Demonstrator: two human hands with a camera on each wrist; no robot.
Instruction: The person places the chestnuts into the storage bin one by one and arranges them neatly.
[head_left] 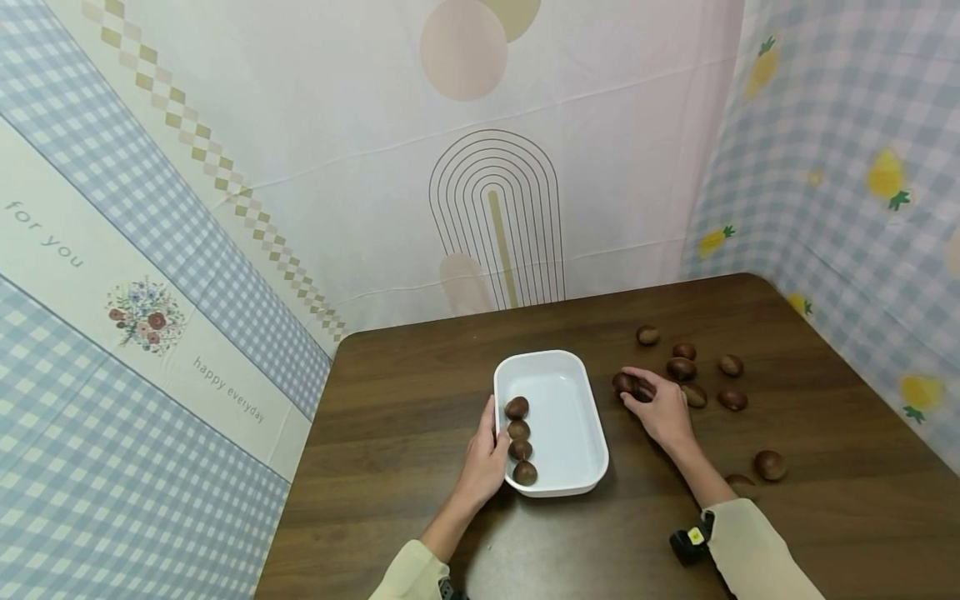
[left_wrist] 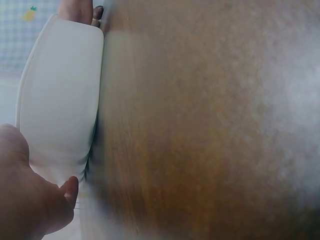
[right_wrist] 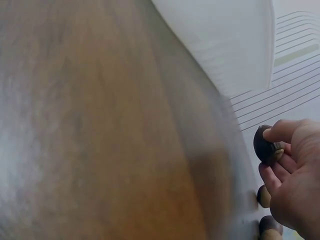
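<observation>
A white rectangular dish [head_left: 570,417] sits on the dark wooden table [head_left: 420,417], with several brown chestnuts [head_left: 517,407] lined along its left inner wall. My left hand [head_left: 483,462] rests against the dish's left rim, fingers fairly straight; in the left wrist view the palm [left_wrist: 30,200] touches the dish's outer wall [left_wrist: 60,100]. My right hand [head_left: 660,408] is just right of the dish and pinches a chestnut [head_left: 624,383] between thumb and fingers; in the right wrist view that chestnut [right_wrist: 265,145] shows at the fingertips.
Several loose chestnuts [head_left: 681,368] lie on the table beyond and to the right of my right hand, one more [head_left: 770,464] near the right forearm. Patterned cloth walls close in the table at the back, left and right.
</observation>
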